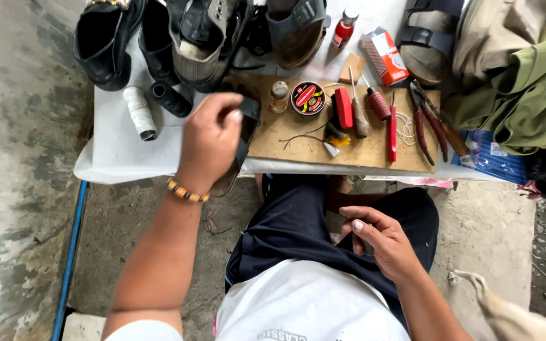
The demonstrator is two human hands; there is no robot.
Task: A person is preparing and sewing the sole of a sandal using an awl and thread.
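Note:
My left hand [210,140] grips a dark sandal [246,136] by its strap, at the left end of a wooden board [355,148] on the low white-covered table [118,155]; a beaded bracelet circles that wrist. My right hand [380,237] rests on my dark trousers over my right thigh, fingers loosely curled, holding nothing that I can see.
On the board lie a round tin [308,98] of small coloured pieces, a small jar, red-handled awls, a red knife [392,129] and pliers [428,123]. Black shoes [105,38], sandals, thread spools [140,112], a red-and-white box [385,57] stand behind. Olive clothing [526,82] is piled right.

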